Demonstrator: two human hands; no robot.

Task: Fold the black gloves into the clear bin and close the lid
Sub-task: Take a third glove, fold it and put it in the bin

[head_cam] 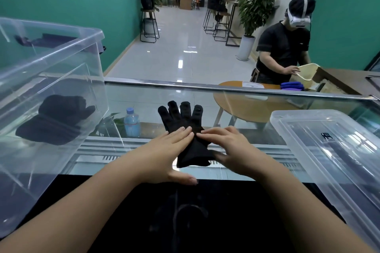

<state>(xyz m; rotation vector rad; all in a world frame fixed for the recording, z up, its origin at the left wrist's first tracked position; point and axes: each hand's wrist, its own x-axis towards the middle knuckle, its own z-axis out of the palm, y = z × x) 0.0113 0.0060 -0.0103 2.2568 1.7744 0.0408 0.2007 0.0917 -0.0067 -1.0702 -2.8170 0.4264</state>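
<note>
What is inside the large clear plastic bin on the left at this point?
Inside the clear plastic bin lies a pile of folded black gloves, seen through its wall. How many there are cannot be told; the dark fabric merges together.

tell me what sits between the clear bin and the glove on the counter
In the head view, a water bottle shows between the clear bin and the glove; it appears to stand below the glass counter, not on it.

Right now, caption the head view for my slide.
Both hands flatten a black glove beside the clear bin.
</note>
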